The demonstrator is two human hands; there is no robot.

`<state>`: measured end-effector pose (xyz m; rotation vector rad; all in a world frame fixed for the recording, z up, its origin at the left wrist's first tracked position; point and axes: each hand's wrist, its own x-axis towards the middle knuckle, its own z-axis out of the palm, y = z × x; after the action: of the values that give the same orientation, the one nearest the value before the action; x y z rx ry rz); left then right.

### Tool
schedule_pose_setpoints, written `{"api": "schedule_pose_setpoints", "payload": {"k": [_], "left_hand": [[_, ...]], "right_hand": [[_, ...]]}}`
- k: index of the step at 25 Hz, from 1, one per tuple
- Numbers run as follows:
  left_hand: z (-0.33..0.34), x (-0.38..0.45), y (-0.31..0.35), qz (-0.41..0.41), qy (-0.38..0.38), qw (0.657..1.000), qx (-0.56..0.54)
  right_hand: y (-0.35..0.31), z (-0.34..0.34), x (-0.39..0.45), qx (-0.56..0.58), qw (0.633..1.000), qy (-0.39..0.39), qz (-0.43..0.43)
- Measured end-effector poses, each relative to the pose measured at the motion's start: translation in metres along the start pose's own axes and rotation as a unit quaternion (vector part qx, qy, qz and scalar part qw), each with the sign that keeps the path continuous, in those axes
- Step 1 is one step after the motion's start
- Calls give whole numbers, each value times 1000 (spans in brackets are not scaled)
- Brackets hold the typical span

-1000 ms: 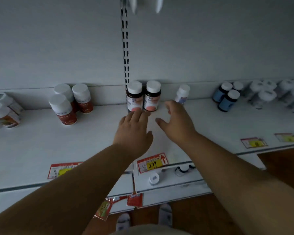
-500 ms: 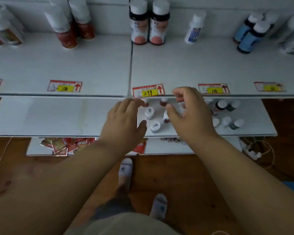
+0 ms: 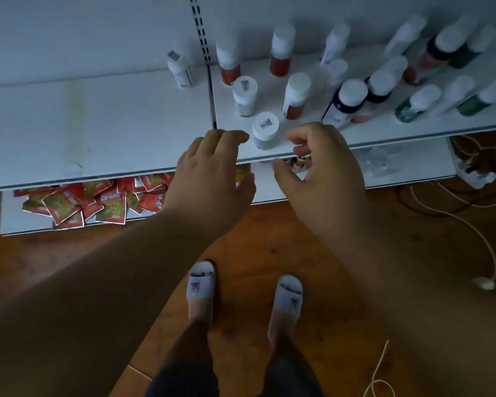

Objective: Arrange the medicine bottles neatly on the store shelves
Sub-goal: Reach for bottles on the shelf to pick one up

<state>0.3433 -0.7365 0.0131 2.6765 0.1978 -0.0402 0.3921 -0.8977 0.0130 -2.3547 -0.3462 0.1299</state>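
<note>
Several medicine bottles with white caps stand scattered on a low white shelf. A small white bottle stands nearest the front edge, between my hands. My left hand hovers just left of it with fingers loosely bent, holding nothing. My right hand hovers just right of it, fingers curled and thumb out, also empty. Behind stand another small white bottle, red-brown bottles, dark bottles and green bottles.
Red sachets lie heaped on the bottom shelf at the left. Clear items sit on the bottom shelf at the right. Cables trail over the wooden floor at the right. My slippered feet stand below.
The view dropped from the upper shelves to a lower shelf. Both hands came down with it and now flank the small white bottle at the shelf's front edge.
</note>
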Motion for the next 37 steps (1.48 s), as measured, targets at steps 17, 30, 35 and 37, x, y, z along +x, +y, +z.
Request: {"api": "schedule_pose_setpoints", "payload": {"k": [17, 30, 35, 37], "left_hand": [[42, 2, -50, -225, 46, 941, -248], [-205, -101, 138, -34, -19, 920, -390], [-235, -66, 157, 48, -43, 932, -358], [-234, -59, 171, 64, -53, 932, -353]], "right_hand": [[40, 98, 40, 529, 792, -87, 294], [-182, -211, -75, 630, 728, -111, 248], [-189, -254, -83, 673, 702, -26, 233], [-180, -268, -91, 666, 710, 12, 229]]}}
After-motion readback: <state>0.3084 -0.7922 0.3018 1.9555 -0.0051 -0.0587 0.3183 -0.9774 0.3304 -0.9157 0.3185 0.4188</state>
